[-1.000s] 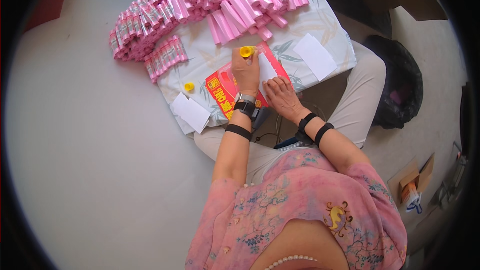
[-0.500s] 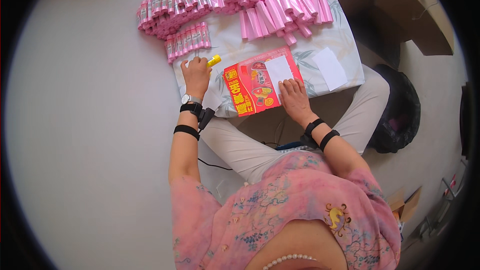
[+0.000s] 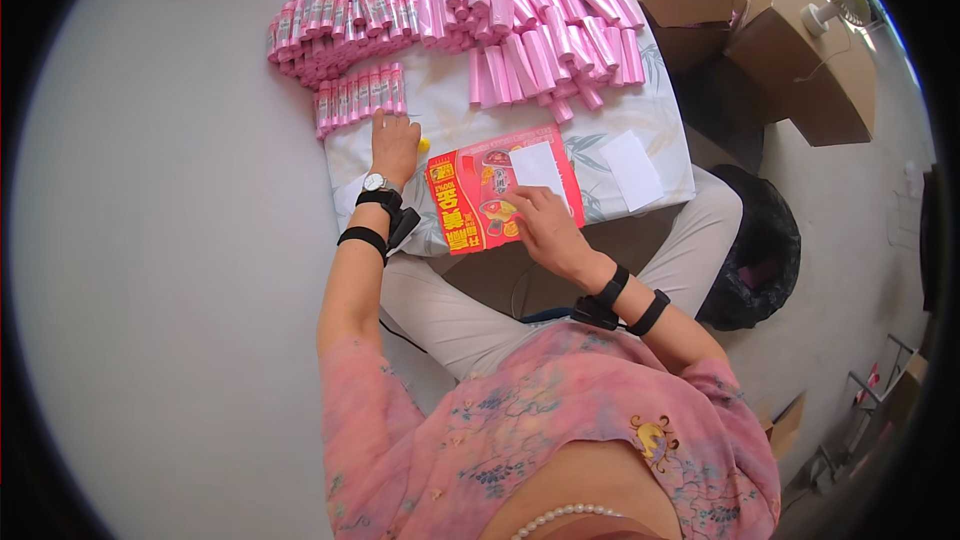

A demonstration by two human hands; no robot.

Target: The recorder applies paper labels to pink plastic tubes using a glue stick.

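My left hand [image 3: 396, 148] is at the lower end of a short row of labelled pink plastic rolls [image 3: 360, 98]. Its fingers reach forward and touch or nearly touch that row. Beside the hand peeks the yellow end of a tube, likely a glue stick [image 3: 424, 146], mostly hidden. A red printed card [image 3: 465, 210] lies at the table's near edge, with a small white paper slip [image 3: 537, 168] on it. Over the card's lower right part hovers my right hand [image 3: 550, 230], its fingers loosely bent and apart, nothing visible in them.
Large heaps of pink rolls [image 3: 540, 60] fill the table's far side. Another white paper [image 3: 632, 170] lies right on the patterned tablecloth [image 3: 590, 130]. Cardboard boxes [image 3: 790, 50] and a small fan [image 3: 840, 5] stand far right. A black bag-lined bin [image 3: 760, 250] is beside my knee.
My left hand has moved forward to the row of rolls, and less of the yellow tube shows. My right hand has drawn back off the white slip. The view has shifted slightly.
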